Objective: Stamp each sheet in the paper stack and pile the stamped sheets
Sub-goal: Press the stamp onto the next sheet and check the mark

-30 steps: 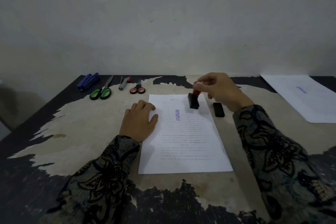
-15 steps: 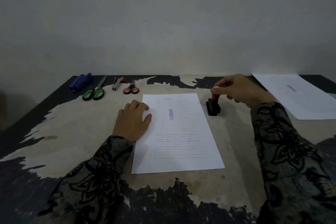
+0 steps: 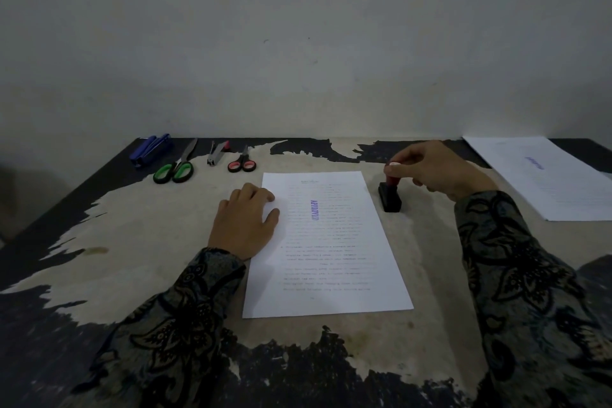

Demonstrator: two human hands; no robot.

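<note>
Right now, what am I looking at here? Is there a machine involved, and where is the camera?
No machine: these are a person's two bare hands, filmed by one wide camera worn on the head, looking forward and down. On the worn table lies the paper stack; its top sheet bears a purple "APPROVED" mark. The left hand rests flat on the stack's left edge. The right hand pinches the red handle of the stamp, which stands on the table just right of the stack. Far right lies the pile of stamped sheets. At the back sit a blue stapler, green scissors, a staple remover and red scissors.
</note>
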